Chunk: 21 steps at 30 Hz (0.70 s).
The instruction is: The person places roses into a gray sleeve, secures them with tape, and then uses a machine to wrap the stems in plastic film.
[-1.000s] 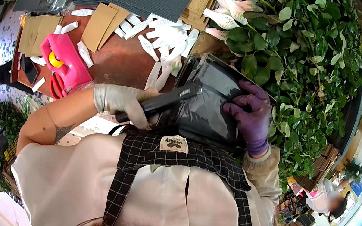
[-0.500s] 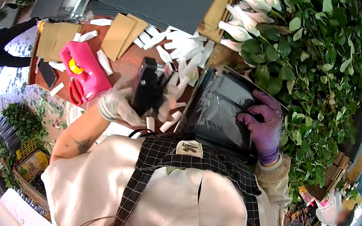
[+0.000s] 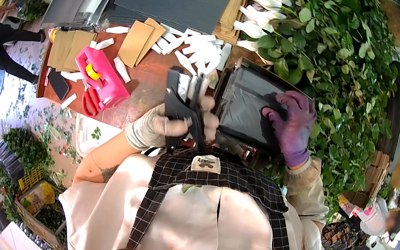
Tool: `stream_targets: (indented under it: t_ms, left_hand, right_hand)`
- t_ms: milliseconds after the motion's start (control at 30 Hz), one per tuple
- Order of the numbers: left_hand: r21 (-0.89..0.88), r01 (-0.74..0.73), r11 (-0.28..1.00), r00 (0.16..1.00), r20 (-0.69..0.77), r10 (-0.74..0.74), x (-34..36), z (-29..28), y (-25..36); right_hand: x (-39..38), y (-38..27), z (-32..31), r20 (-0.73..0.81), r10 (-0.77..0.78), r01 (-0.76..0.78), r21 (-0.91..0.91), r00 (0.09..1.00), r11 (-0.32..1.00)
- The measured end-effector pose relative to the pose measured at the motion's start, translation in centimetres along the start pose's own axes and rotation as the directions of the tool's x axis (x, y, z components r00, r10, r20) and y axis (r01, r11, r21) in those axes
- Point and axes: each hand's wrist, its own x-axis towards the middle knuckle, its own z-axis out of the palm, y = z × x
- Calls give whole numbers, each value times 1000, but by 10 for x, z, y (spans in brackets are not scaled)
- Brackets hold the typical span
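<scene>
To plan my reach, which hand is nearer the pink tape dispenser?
Left. The left hand is right of the tape dispenser; the right hand is farther right, at the black package.

The left hand (image 3: 157, 126) has drawn the black tool (image 3: 178, 107) back from the dark packet (image 3: 250, 106); its arms now spread apart, pointing up the frame.

From the left hand (image 3: 158, 125), bare table (image 3: 146, 86) leaves a lane toward eleven o'clock, ending at brown cardboard pieces (image 3: 134, 45); the pink tape dispenser (image 3: 111, 87) blocks ten, piled white sleeves (image 3: 201, 53) one. From the right hand (image 3: 294, 123), dense foliage (image 3: 348, 121) closes off three.
</scene>
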Motion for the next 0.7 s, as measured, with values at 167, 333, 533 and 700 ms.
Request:
stream_targets:
  t_ms: [167, 333, 533, 700]
  left_hand:
    - [16, -269, 963, 947, -177, 267, 0, -7, -14]
    - [303, -329, 895, 920, -110, 376, -1, 56, -14]
    - [695, 161, 700, 980, -196, -31, -20, 62, 17]
    - [982, -122, -146, 983, 99, -153, -45, -15, -7]
  right_hand:
    - [-9, -27, -28, -193, -163, 171, 29, 968, 985]
    - [-20, -122, -43, -8, -200, 177, 504, 980, 845]
    - [-55, -142, -31, 449, 72, -159, 159, 891, 974]
    - [-89, -103, -16, 807, -12, -438, 334, 591, 835]
